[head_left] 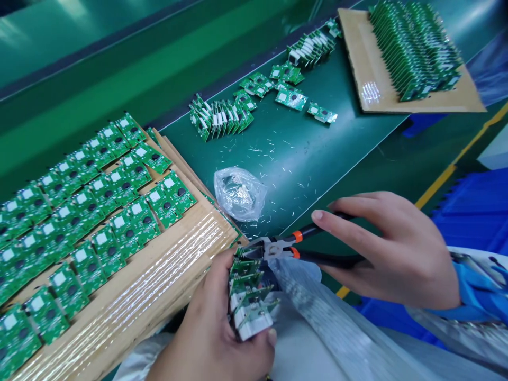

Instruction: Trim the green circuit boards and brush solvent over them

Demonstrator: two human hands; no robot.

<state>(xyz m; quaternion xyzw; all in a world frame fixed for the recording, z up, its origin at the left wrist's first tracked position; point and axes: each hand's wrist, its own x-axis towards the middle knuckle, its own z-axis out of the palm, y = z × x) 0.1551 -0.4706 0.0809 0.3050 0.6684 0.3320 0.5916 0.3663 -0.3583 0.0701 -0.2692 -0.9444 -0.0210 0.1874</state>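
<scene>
Holding a bundle of circuit boards in the left hand, thumb and fingers pressed around it near the front edge of the bench, white blocks showing at its lower end. Right hand wraps side cutters, black handles with orange collars drawn nearly together; the jaws sit at the bundle's upper edge, touching a board there, though whether they pinch a lead cannot be told. Many more boards lie flat in rows on a wooden tray along the bench's left side, its near strip bare of boards and taped. Toward the far right corner, a cardboard sheet carries upright boards packed on edge, rows covering most of it. Mid-bench, loose boards and small stacks sit apart. Clippings scatter over the green surface around a crumpled plastic bag. Past the right edge: blue crates, a yellow floor line. A second green bench runs beyond the far edge. Plastic sheeting lies below the hands; blue sleeve at right.
</scene>
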